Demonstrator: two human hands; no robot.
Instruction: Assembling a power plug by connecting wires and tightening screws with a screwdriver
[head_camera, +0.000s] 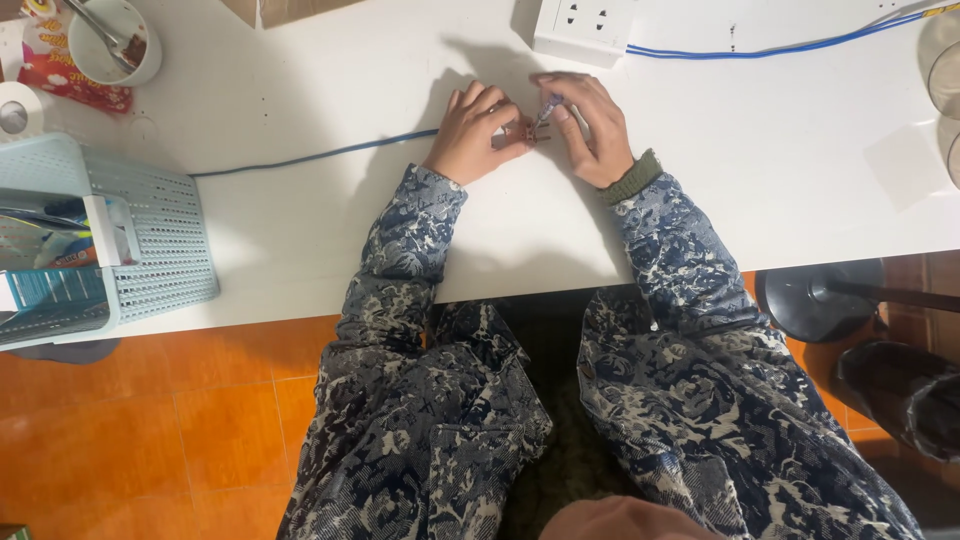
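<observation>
We see our left hand (472, 132) resting on the white table (780, 180), fingers curled and narrowed down onto a small reddish-brown part (521, 133) that it pins at the fingertips; the part is tiny, dark red to brown, with what look like short prongs sticking out toward the right, and more than that is too small to tell; our right hand (592, 128) sits just beside it, fingers closed around a thin pen-like tool (549, 107) with a bluish barrel, its tip slanting down to touch the part between the two hands; both wrists come out of sleeves with a dark blue and grey floral print; a blue cable (320, 155) runs away from behind the left hand toward the left; just beyond the right hand's fingers lies a white power strip (583, 27), with a second blue cable (780, 48) leading off to the right from it; well to the left of the left hand stands a pale blue perforated basket (160, 240) at the table's edge; beyond that, at the far left corner, a white cup (118, 40) holds a spoon.
</observation>
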